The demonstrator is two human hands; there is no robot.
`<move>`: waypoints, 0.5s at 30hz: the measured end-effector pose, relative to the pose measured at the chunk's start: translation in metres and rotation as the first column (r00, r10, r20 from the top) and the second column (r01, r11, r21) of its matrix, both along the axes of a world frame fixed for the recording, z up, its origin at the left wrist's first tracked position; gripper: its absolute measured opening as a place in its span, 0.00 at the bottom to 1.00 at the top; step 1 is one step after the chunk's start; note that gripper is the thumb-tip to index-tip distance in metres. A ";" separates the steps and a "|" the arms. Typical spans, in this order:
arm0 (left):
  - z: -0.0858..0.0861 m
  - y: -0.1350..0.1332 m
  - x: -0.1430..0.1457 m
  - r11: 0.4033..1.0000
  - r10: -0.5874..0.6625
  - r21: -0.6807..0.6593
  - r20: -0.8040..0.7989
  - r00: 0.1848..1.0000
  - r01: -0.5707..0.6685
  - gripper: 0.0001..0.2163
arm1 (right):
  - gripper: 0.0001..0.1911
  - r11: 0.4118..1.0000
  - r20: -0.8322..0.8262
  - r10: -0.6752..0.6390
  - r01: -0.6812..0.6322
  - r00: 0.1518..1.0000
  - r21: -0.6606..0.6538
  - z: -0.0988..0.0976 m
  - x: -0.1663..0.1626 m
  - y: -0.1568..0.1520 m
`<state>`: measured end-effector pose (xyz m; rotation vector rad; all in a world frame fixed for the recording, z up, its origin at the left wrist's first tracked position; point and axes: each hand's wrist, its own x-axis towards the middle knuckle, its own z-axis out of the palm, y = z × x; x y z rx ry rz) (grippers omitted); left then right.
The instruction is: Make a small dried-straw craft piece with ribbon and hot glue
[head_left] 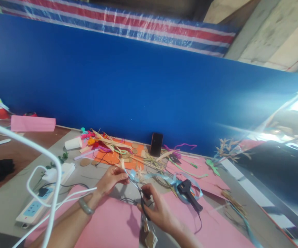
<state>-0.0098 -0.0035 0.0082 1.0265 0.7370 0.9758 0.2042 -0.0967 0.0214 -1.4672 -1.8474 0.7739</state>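
Observation:
My left hand [113, 179], with a grey bangle on its wrist, pinches a thin pale strip, and a light-blue ribbon [133, 175] comes away from its fingertips. Black-handled scissors [144, 206] sit in my right hand [157, 206]. Their blades point up and left, close to the ribbon by my left fingertips; I cannot tell whether they touch it. The ribbon runs right toward a loose roll [197, 187]. A black hot glue gun [189, 194] lies on that roll. Pink paper [110, 220] lies under both hands.
A white power strip [45, 196] with plugs and white cables stands at left, one cable looping up close. Behind are orange paper [110, 158], dried stalks, pipe cleaners, a white cup [73, 143] and an upright phone [156, 144]. A blue partition [128, 79] closes the back.

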 end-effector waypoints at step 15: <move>0.005 -0.001 0.002 1.000 0.001 -0.013 -0.002 1.000 -0.001 0.10 | 0.14 0.995 0.093 0.050 -0.057 0.994 0.076 0.003 -0.007 0.008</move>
